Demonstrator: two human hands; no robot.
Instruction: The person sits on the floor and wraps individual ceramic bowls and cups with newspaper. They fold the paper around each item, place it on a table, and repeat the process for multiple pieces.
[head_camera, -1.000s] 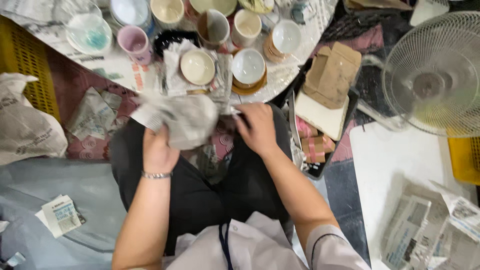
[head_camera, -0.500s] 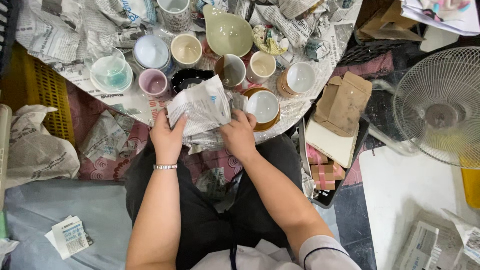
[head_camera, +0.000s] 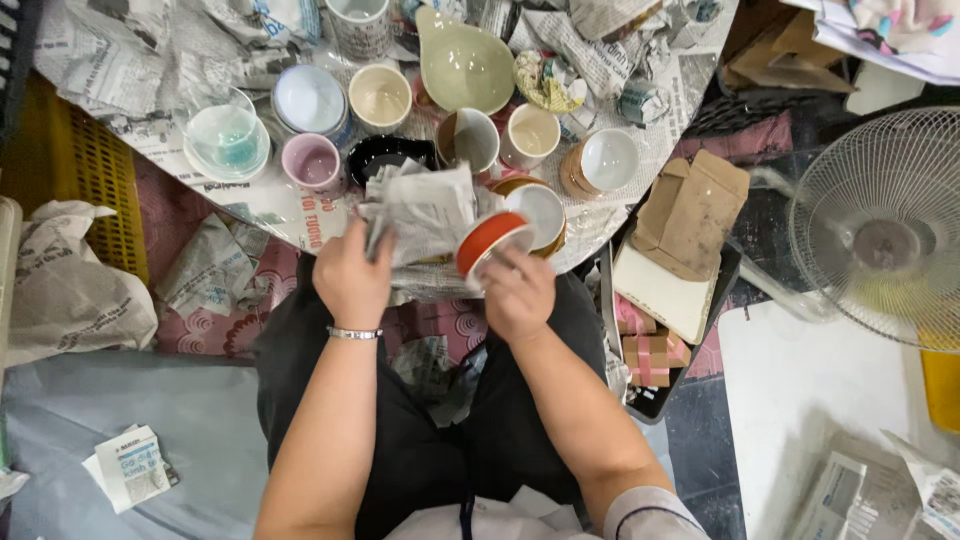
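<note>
The orange-rimmed cup (head_camera: 492, 240) sits tipped on its side at the near edge of the round surface (head_camera: 250, 205), just at 12 o'clock from the right hand (head_camera: 517, 295), whose fingers close around its lower rim. At its 9 o'clock, touching it, is the crumpled newspaper sheet (head_camera: 425, 215), which the left hand (head_camera: 350, 278) grips in a closed fist.

The grip on the cup looks shallow — fingertips on a glazed rim — so a tug on the paper could likely roll it off the edge onto the lap or the floor. Just at 1 o'clock stands a white-lined bowl (head_camera: 537, 212), touching or nearly so; a knock there could chip either piece. Further out, at 11 and 12 o'clock, the pink cup (head_camera: 311, 162), a brown-and-white mug (head_camera: 470, 140) and a green jug (head_camera: 465, 68) stand crowded together, so a swinging sheet of paper may topple one.
</note>
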